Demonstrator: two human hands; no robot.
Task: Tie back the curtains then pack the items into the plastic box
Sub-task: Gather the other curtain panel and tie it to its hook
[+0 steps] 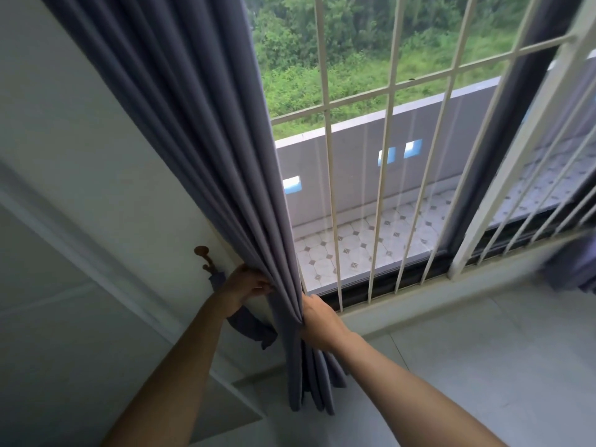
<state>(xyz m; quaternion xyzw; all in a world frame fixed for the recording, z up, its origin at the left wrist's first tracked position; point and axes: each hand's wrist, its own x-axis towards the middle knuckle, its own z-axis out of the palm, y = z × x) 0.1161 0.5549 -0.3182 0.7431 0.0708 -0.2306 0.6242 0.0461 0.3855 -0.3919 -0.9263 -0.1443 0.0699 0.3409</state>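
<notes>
A grey-purple curtain (206, 150) hangs in gathered folds at the window's left side. My left hand (246, 283) grips the folds from the wall side, fingers curled into the cloth. My right hand (317, 319) holds the bunched curtain from the window side, thumb and fingers wrapped round it. A tie-back strap (250, 327) of the same fabric hangs from a brown wall hook (204, 258) just left of my left hand. A second curtain (571, 269) shows at the right edge, blurred. No plastic box is in view.
A white barred window grille (387, 175) stands behind the curtain, with a tiled balcony and greenery outside. A white wall (80, 156) and a cabinet edge fill the left. Pale floor tiles (467, 366) spread at the lower right.
</notes>
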